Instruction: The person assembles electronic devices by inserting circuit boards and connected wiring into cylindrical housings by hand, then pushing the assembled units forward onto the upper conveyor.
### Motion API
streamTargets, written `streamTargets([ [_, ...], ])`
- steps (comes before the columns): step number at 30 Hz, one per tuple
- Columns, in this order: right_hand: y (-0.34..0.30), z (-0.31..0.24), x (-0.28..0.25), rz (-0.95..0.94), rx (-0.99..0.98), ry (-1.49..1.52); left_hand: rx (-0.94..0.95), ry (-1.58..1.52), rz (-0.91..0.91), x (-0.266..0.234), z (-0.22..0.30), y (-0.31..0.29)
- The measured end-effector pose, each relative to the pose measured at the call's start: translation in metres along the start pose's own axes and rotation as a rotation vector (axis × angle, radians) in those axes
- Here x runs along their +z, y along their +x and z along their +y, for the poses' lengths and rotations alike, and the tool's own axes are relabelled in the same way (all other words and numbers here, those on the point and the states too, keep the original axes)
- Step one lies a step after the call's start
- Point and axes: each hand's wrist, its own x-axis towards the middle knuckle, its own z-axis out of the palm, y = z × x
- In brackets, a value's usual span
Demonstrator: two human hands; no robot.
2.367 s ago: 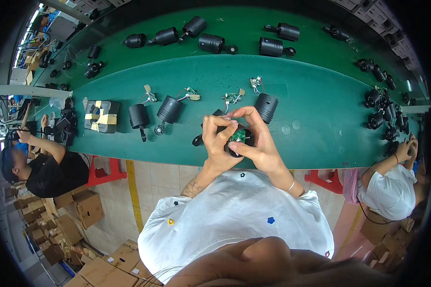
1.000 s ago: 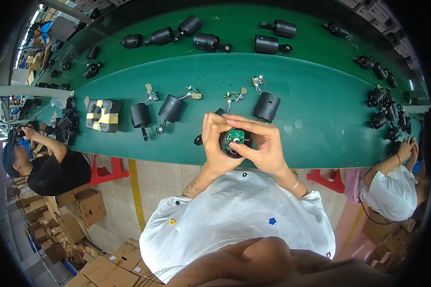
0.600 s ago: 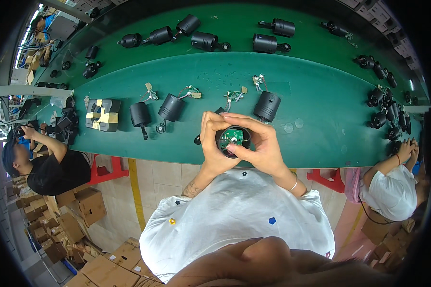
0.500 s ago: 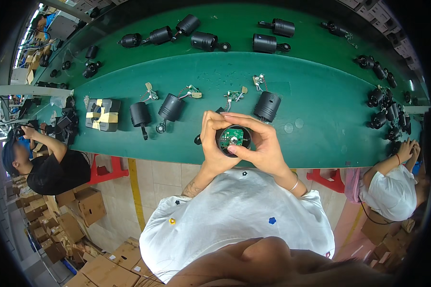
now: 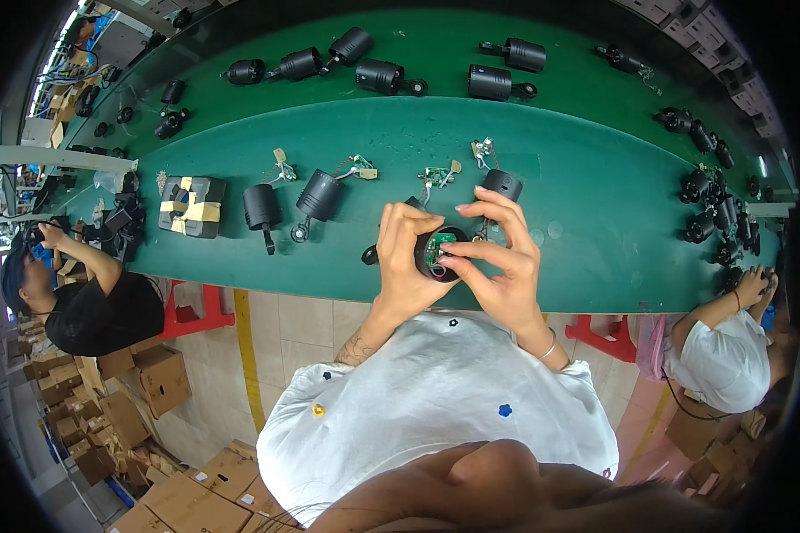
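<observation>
Above the near edge of the green bench, my left hand (image 5: 404, 262) wraps round a black cylindrical housing (image 5: 423, 269) whose open end faces up. A green circuit board (image 5: 434, 249) sits inside that opening. My right hand (image 5: 509, 266) has its thumb and index finger together on the board, while its other fingers are raised and bent. Just beyond the right hand lies another black cylinder (image 5: 503, 183), partly covered by the fingers, with a small wired circuit board (image 5: 483, 151) behind it. One more loose wired board (image 5: 437, 174) rests ahead of my left hand.
Two black cylinders (image 5: 260, 207) with wired boards lie to the left, beside a black block with yellow tape (image 5: 193, 208). Several more line the far green strip (image 5: 436, 44). Black parts are heaped at right (image 5: 720, 209). Co-workers sit left (image 5: 107, 306) and right (image 5: 724, 351).
My right hand has come off the housing's side and turned, with thumb and index finger now at the board. My left hand keeps its hold; the housing has shifted slightly right.
</observation>
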Motion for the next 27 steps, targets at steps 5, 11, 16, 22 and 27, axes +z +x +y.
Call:
streamTargets([
  [5,-0.008,0.007,0.001,0.037,-0.098,-0.013,-0.009,0.022,-0.068,-0.001,0.005,-0.005],
  [11,-0.025,0.005,0.005,0.051,-0.070,0.089,-0.149,-0.073,-0.181,-0.013,0.016,-0.015],
  [16,-0.041,0.009,0.012,0.050,0.114,0.338,-0.342,-0.242,-0.412,-0.026,0.019,-0.025],
  [22,-0.066,0.007,0.018,0.016,0.212,0.473,-0.339,-0.324,-0.451,-0.035,0.015,-0.047],
  [27,-0.084,0.004,0.016,-0.053,0.365,0.693,-0.340,-0.432,-0.566,-0.050,0.008,-0.061],
])
